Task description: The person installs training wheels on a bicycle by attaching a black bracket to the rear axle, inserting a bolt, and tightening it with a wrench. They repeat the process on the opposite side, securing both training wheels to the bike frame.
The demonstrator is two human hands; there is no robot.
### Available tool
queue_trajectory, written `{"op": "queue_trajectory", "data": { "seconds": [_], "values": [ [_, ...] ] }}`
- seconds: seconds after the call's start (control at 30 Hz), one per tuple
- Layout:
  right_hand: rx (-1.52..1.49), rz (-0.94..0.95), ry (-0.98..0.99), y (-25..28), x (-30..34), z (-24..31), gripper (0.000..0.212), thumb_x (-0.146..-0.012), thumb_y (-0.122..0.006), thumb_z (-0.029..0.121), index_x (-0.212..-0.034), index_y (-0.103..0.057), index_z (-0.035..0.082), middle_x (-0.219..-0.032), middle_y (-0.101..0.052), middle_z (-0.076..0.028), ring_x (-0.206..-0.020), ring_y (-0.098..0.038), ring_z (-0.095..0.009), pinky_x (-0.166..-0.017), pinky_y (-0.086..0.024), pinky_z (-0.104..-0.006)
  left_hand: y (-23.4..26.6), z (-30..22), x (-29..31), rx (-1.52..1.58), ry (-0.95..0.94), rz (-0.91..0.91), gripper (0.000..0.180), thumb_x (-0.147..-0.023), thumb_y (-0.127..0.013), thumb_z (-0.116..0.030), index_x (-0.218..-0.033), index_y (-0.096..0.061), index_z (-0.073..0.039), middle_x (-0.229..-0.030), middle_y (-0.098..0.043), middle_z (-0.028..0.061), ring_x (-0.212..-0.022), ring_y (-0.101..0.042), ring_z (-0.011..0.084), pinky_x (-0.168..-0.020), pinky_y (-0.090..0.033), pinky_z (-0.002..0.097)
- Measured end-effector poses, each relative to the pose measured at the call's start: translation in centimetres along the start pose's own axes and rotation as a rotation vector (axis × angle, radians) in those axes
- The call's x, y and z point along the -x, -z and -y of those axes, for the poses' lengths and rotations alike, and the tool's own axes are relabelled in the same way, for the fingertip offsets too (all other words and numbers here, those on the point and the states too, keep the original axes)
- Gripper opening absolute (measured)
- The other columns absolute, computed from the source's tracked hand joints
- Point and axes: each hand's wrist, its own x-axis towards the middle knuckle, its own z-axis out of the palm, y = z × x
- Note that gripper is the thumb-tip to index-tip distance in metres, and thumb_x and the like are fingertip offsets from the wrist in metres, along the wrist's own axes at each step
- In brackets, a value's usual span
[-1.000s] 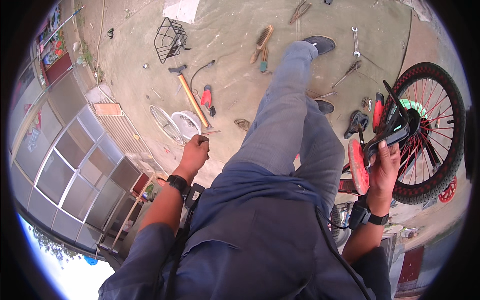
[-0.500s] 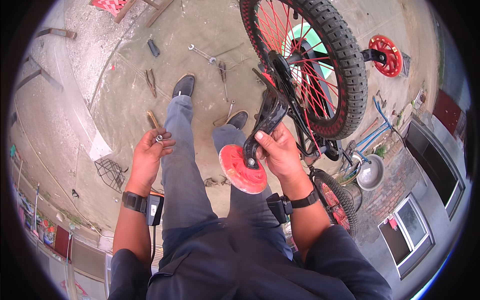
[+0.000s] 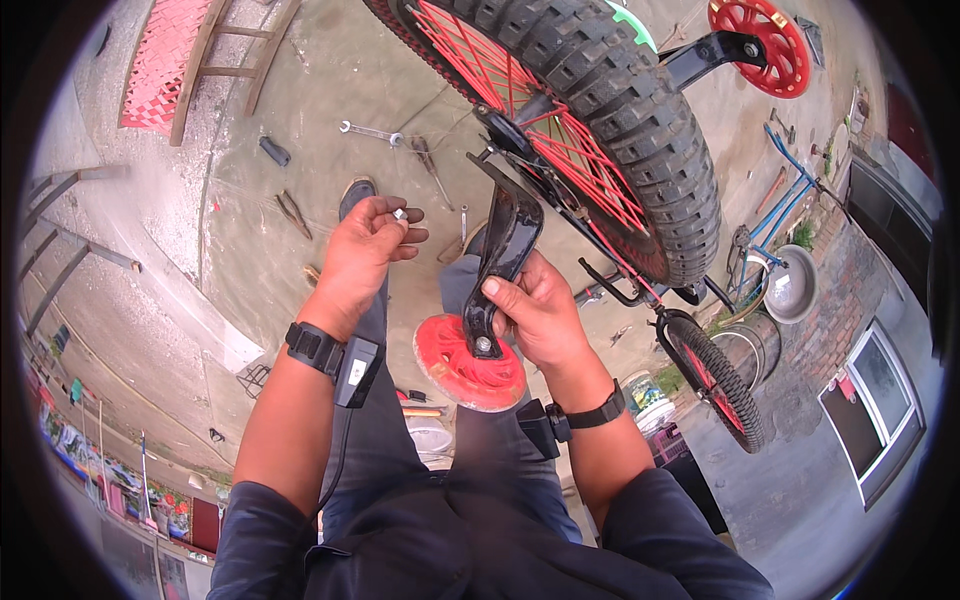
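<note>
My left hand (image 3: 368, 245) is raised in front of my legs, its fingers pinching a small shiny metal nut (image 3: 400, 214). My right hand (image 3: 540, 312) grips the black metal bracket (image 3: 508, 238) of a training wheel, thumb on top. The red wheel (image 3: 468, 365) at the bracket's lower end hangs above my thigh. The bracket's upper end lies close to the hub area of a bicycle wheel (image 3: 640, 150) with red spokes and a knobbly black tyre; whether they touch I cannot tell. A second red training wheel (image 3: 775, 50) sits on the bicycle's far side.
On the ground beyond my feet lie a wrench (image 3: 370, 133), a screwdriver (image 3: 430, 168), pliers (image 3: 293, 215) and a small black object (image 3: 273, 150). A chair with pink woven webbing (image 3: 165, 70) stands far left. A metal basin (image 3: 790, 285) and blue frame (image 3: 790, 200) are at right.
My left hand has moved farther out and to the right, carrying the nut toward the bicycle. The right hand keeps hold of the training wheel's bracket. The whole view has shifted.
</note>
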Motion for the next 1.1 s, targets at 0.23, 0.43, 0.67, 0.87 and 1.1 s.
{"op": "queue_trajectory", "data": {
  "seconds": [0.23,0.43,0.67,0.87,1.1],
  "values": [
    [-0.088,-0.013,0.018,-0.1,-0.8,-0.1,0.026,-0.095,-0.066,0.011,-0.114,-0.051,0.002,-0.082,-0.063,-0.002,-0.056,-0.057,-0.006,-0.048,-0.044,-0.0190,-0.9,0.8,-2.2,-0.054,0.054,0.011,0.038,-0.097,-0.058,-0.010,-0.132,-0.050,0.003,-0.118,-0.063,0.0118,-0.102,-0.066,0.0196,-0.082,-0.054,0.0288],
    [-0.133,-0.036,0.030,-0.8,-1.0,-0.1,0.027,-0.094,-0.066,0.011,-0.114,-0.050,0.002,-0.080,-0.061,-0.002,-0.056,-0.057,-0.006,-0.050,-0.045,-0.0194,-1.8,0.9,-3.6,-0.018,0.101,0.007,0.036,-0.097,-0.058,-0.009,-0.130,-0.052,0.002,-0.117,-0.063,0.0102,-0.100,-0.066,0.0184,-0.080,-0.054,0.0286],
    [-0.246,-0.071,-0.034,-2.0,-1.0,0.7,0.028,-0.094,-0.067,0.011,-0.114,-0.049,0.001,-0.081,-0.060,-0.002,-0.054,-0.056,-0.006,-0.048,-0.045,-0.0195,-3.8,-0.4,-4.5,0.048,0.072,0.043,0.032,-0.097,-0.059,-0.009,-0.127,-0.054,0.001,-0.114,-0.065,0.0082,-0.100,-0.066,0.0188,-0.081,-0.055,0.0294],
    [-0.115,-0.054,-0.052,-2.2,-0.9,0.8,0.021,-0.094,-0.069,0.013,-0.104,-0.057,-0.001,-0.080,-0.062,-0.002,-0.057,-0.056,-0.005,-0.049,-0.044,-0.0211,-3.1,0.3,-5.3,0.268,0.107,0.129,0.025,-0.097,-0.058,-0.008,-0.121,-0.060,-0.006,-0.111,-0.067,0.0035,-0.099,-0.065,0.0166,-0.081,-0.055,0.0305],
    [-0.029,-0.031,-0.079,-2.1,-1.0,0.5,0.024,-0.095,-0.070,0.019,-0.105,-0.063,-0.002,-0.076,-0.063,0.002,-0.059,-0.054,-0.002,-0.052,-0.043,-0.0197,2.1,3.3,-8.6,0.105,0.198,0.195,0.027,-0.092,-0.061,-0.009,-0.120,-0.061,-0.007,-0.113,-0.066,0.0059,-0.103,-0.064,0.0227,-0.086,-0.054,0.0361]
  ]
}}
